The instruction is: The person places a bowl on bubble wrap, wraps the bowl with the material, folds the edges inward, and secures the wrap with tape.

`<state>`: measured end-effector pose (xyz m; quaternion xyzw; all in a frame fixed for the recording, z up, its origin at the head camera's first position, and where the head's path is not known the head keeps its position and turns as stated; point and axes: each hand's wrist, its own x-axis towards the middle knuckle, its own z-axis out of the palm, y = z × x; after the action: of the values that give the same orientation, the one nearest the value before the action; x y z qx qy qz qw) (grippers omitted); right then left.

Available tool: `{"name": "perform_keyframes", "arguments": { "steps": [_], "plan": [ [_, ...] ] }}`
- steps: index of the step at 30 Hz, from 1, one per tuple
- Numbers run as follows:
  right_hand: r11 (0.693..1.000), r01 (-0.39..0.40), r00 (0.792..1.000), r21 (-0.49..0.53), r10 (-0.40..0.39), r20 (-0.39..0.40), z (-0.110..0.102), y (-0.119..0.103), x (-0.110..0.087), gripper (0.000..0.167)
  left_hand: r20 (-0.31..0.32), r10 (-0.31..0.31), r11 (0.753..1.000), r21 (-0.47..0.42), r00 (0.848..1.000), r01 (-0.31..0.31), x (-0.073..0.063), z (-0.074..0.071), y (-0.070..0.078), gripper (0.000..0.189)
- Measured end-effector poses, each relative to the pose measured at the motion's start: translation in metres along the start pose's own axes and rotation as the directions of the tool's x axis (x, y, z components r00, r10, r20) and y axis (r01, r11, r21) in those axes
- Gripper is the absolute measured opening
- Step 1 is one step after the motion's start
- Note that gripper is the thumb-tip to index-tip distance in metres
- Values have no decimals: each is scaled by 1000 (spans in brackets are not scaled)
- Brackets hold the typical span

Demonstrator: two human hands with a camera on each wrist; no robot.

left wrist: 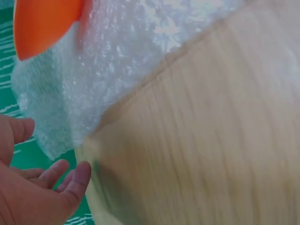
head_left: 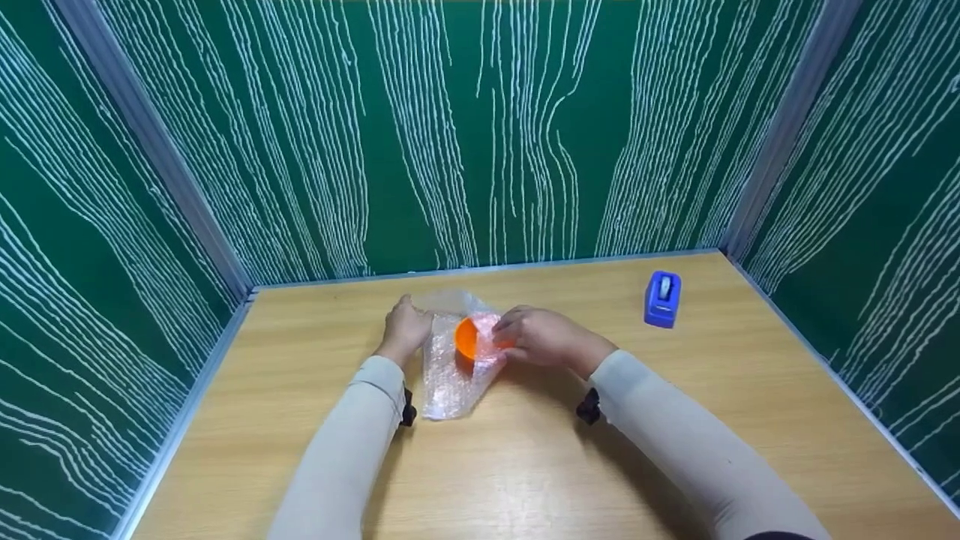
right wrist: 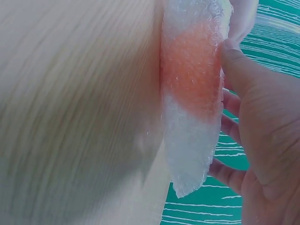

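Observation:
A sheet of bubble wrap (head_left: 448, 386) lies on the table under a smooth orange cup or bowl (head_left: 465, 339); which of the two I cannot tell. One side of the wrap is folded up over the orange piece's right part, where its colour shows through faintly. My right hand (head_left: 547, 336) holds this folded side; in the right wrist view its thumb lies along the upper edge of the wrap (right wrist: 192, 145), fingers behind. At the wrap's left edge is my left hand (head_left: 406, 328). The left wrist view shows its fingers (left wrist: 77, 183) loosely bent, apart from the wrap and holding nothing.
A blue tape dispenser (head_left: 662, 300) stands at the right back of the wooden table (head_left: 315, 420). Green panels (head_left: 525, 135) with white streaks rise along the back and both sides, joined by grey posts. Each wrist wears a small black device (head_left: 589, 406).

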<state>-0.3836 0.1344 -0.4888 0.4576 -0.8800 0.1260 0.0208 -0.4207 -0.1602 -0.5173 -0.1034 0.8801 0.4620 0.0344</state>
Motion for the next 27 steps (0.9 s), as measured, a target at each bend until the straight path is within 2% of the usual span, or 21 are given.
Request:
{"name": "perform_keyframes", "arguments": {
  "steps": [5,10,13,17,20,24,27],
  "plan": [
    [999,39,999,-20,-39,1,1,4,1,27,30,-49,998,26,998,48,9,3,-3,75],
    [1000,25,1000,-2,-25,15,0,4,2,28,79,-99,995,-21,992,101,8,3,0,73],
    [1000,26,1000,7,-26,8,-1,4,2,28,101,-109,992,-59,989,115,8,2,1,74],
    [997,74,997,-4,-74,-15,-2,3,1,26,99,-72,992,-99,992,82,12,2,-3,74],
    [996,90,996,-11,-90,-25,-3,2,1,25,102,-70,990,-113,992,81,15,3,-5,80],
    [998,66,998,-9,-67,-12,-2,3,1,25,130,-103,989,-94,986,116,17,3,-5,94],
    [999,50,999,-8,-50,6,-3,5,1,26,154,-120,986,-95,981,135,17,3,-5,97]
  ]
}}
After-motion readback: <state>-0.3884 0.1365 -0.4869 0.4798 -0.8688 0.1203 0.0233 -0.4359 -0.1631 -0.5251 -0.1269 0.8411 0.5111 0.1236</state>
